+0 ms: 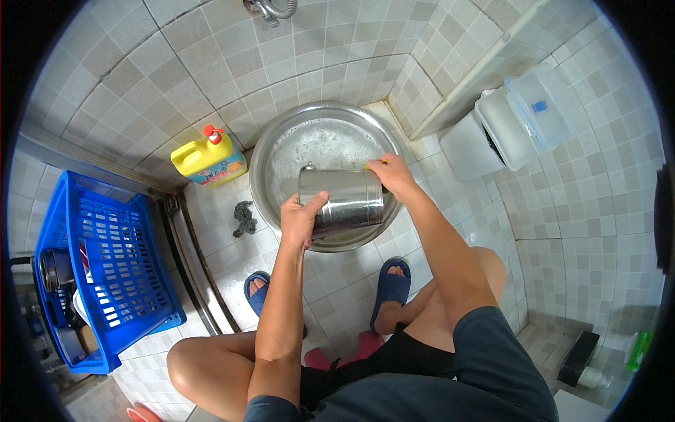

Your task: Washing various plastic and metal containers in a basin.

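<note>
Over a wide stainless steel basin [327,109] of sudsy water, a shiny stainless steel cylindrical pot [348,198] is tipped on its side. My left hand [301,216] grips its left end, thumb on the outer wall and the other fingers mostly hidden. A small metal lug sticks up near that end. At the opposite end, my right hand [391,175] is closed around a small yellow item [370,165], probably a sponge, and mostly hidden by the fingers. That hand is against the pot's right end.
Left of the basin stand a yellow detergent jug [208,161] with a red pump and a dark steel-wool scourer [244,218]. A blue plastic basket [124,264] holding kitchenware is farther left, beside a door track [203,264]. A white bin [466,147] stands right, near tiled walls.
</note>
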The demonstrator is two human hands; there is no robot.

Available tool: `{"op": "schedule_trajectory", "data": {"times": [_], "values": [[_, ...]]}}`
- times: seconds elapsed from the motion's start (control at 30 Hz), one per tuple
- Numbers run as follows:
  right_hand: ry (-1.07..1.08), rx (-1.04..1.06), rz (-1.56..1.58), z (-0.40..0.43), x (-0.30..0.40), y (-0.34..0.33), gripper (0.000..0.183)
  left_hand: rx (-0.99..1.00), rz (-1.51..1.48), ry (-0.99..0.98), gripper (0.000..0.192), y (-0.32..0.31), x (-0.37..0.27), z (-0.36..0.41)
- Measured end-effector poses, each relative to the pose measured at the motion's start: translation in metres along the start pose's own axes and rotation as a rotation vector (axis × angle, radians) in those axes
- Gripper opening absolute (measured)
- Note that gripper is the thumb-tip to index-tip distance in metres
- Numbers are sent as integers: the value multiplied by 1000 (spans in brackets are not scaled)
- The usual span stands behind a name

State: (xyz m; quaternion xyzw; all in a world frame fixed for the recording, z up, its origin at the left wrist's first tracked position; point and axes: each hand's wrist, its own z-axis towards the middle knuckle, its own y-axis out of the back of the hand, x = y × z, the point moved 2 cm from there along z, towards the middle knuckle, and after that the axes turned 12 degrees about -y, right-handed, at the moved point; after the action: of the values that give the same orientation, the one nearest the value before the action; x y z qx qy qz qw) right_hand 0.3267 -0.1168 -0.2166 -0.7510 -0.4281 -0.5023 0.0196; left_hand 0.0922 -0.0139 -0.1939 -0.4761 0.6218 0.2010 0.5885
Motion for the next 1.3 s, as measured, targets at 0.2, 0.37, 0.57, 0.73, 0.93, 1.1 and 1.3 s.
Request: {"op": "schedule_trajectory", "data": {"times": [0.2, 0.37, 0.57, 0.73, 0.93, 1.1, 1.3], "values": [[113, -379, -410, -5, 9, 17, 29, 164, -13, -22, 29, 5, -6, 5], [336, -301, -277, -4, 22, 27, 27, 325, 81, -169, 35, -5, -6, 8], [85, 264, -220, -53, 61, -14, 53, 444, 667, -413, 33, -10, 3, -3], [208, 31, -540, -75, 81, -19, 92, 501, 949, -633, 30, -15, 32, -13], [252, 7, -655, -44, 62, 0, 73, 670, 1056, -695, 39, -21, 44, -23], [172, 157, -672, -35, 52, -4, 56, 665, 1008, -794, 43, -14, 46, -23], [174, 67, -844, -34, 39, -20, 37, 689, 1210, -734, 49, -6, 55, -17]]}}
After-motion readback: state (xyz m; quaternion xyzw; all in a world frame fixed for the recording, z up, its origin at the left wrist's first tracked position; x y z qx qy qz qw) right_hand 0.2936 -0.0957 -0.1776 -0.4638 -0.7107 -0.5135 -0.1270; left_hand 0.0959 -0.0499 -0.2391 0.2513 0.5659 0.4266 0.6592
